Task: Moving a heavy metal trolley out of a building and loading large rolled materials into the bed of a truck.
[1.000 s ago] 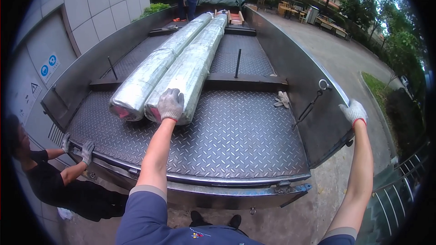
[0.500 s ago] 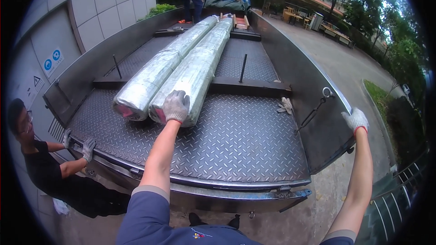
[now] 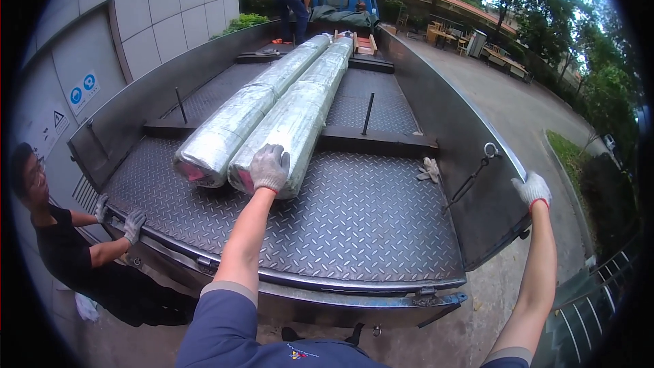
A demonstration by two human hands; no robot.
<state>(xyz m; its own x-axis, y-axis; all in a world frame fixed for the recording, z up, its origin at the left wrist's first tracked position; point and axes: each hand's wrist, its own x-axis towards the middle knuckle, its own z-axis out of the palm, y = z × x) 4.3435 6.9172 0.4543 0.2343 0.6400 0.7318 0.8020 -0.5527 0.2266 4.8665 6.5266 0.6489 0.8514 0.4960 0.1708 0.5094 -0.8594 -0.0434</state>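
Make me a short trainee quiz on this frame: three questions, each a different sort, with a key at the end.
1. Multiple choice: the left hand is on (a) the blue cab, (b) a silvery wrapped bundle, (c) the bare bed floor.
2. True or false: the right hand is on that same bundle.
3. Where does the loose glove lie?

Key: 1. b. 2. False; it is on the top edge of the right side panel, at the near end. 3. On the patterned metal bed floor, close to the right side panel.
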